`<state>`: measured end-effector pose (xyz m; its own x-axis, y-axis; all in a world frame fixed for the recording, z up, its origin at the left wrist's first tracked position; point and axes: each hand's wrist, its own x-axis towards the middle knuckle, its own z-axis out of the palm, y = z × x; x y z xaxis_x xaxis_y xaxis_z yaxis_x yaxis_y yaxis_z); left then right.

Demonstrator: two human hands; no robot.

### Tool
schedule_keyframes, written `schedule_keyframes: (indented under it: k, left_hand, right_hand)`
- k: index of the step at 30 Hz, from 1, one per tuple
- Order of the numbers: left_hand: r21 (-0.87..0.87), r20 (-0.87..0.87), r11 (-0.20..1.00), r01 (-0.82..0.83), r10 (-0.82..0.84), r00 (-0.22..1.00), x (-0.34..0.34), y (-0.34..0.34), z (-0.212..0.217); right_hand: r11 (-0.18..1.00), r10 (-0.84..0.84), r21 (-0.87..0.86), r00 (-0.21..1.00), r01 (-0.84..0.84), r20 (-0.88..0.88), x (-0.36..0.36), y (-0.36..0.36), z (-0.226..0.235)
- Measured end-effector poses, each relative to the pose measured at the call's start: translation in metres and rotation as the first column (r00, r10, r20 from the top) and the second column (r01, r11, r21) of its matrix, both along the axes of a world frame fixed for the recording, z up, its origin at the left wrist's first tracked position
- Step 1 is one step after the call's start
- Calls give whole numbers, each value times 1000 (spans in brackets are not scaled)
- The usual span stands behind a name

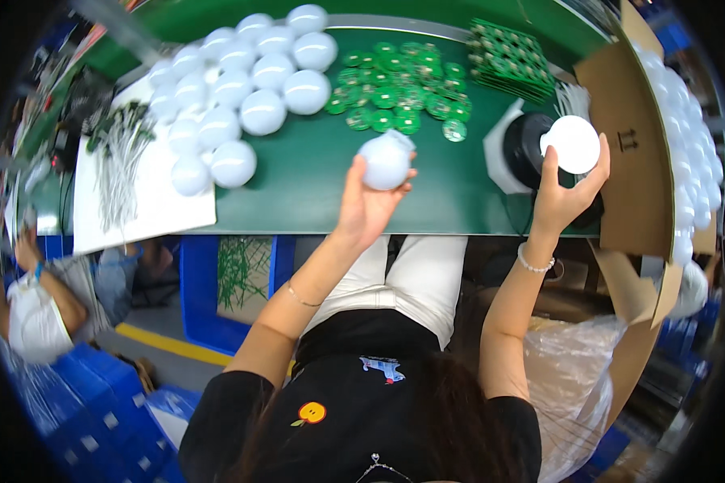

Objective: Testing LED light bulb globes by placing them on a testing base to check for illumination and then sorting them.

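In the middle, above the near edge of the bench, my left hand is closed round a white globe lamp cover. Its narrower neck points up and away from me. To the right, my right hand grips a flat-looking white round piece between thumb and fingers. That piece is beside a black round device with a white panel; whether they touch, I cannot tell. Small round green circuit boards lie scattered beyond my left hand.
Several white globes stand grouped at the left, some on a white board beside bundled white wires. Stacked green panels lie at the back right. A cardboard box flanks the right side. Another person's arm shows far left.
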<state>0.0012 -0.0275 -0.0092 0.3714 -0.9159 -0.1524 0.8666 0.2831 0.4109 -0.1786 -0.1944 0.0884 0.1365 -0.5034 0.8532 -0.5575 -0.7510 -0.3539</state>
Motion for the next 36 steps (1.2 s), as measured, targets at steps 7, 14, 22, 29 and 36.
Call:
schedule_keyframes:
  k: [7, 14, 22, 29, 36]
  left_hand:
    - [-93, 308, 963, -254, 271, 912, -13, 19, 5]
    - [-76, 687, 860, -505, 413, 598, 7, 49, 5]
    - [-85, 633, 916, -392, 353, 688, 15, 54, 5]
    - [-57, 601, 934, -354, 315, 734, 18, 55, 2]
    - [-134, -141, 985, -113, 93, 986, 17, 50, 19]
  right_hand:
    - [786, 524, 331, 847, -521, 88, 91, 29, -28]
    - [764, 639, 267, 743, -587, -197, 204, -30, -28]
    - [712, 672, 506, 682, -486, -290, 283, -75, -55]
    - [653, 734, 477, 648, -588, -206, 259, -58, -45]
    - [555, 771, 382, 630, -739, 99, 132, 44, -15]
